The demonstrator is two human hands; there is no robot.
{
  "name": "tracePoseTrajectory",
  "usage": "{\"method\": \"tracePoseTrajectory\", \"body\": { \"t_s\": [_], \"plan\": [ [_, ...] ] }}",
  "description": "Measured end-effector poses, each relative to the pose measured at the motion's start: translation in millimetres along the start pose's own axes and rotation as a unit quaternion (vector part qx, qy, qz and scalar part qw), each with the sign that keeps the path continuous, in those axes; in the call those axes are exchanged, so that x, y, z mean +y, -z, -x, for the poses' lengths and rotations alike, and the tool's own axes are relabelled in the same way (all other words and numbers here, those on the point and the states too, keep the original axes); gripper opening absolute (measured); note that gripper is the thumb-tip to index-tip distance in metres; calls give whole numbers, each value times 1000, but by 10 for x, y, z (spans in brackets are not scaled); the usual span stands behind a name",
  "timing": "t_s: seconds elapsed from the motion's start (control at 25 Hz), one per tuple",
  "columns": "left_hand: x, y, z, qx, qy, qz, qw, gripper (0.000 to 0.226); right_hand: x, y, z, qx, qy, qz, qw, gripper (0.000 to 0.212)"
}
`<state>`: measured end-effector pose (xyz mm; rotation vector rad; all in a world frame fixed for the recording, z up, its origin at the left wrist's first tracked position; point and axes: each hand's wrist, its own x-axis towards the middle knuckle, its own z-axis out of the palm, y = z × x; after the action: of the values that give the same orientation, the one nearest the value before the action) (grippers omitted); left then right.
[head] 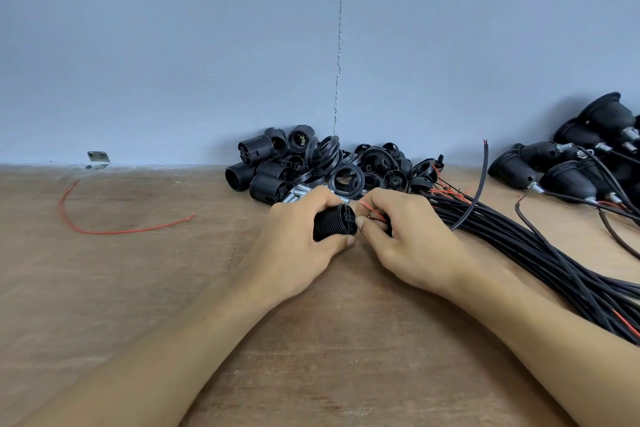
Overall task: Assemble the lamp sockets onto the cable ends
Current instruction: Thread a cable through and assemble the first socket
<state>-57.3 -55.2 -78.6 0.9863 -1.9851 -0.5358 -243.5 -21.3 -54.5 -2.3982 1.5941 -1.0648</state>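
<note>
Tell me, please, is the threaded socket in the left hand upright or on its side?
On its side: the left hand grips the threaded socket horizontally, terminal end toward the right hand.

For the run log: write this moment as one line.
left hand: grips black socket | right hand: pinches cable's red wire at socket end | cable bundle: on table, right | parts pile: behind hands

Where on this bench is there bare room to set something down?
Bare wood lies around the loose red wire, left of the left hand, and between the forearms. Crowded: the socket pile by the wall, the cable bundle on the right.
</note>
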Motion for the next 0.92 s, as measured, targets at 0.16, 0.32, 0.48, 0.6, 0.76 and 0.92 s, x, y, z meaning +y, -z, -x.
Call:
{"method": "tracePoseTrajectory", "body": {
  "t_s": [0.16,0.32,0.48,0.6,0.76,0.92],
  "plan": [
    [19,-1,3,0,-15,-26,1000,36,19,14,-1,-13,13,25,1000,17],
    [44,5,1,11,-18,-44,999,33,17,6,2,-18,12,36,999,19],
    [73,-25,14,28,-20,-52,998,31,20,-8,11,-19,6,46,999,18],
    [56,-17,20,34,-21,-49,998,32,6,-42,17,-20,0,40,999,15],
    [30,-16,12,35,0,-12,999,32,23,-59,10,3,-29,2,1000,11],
    [-5,10,-5,26,-11,-23,999,32,33,-49,26,27,-54,-40,997,11]
  ]
}}
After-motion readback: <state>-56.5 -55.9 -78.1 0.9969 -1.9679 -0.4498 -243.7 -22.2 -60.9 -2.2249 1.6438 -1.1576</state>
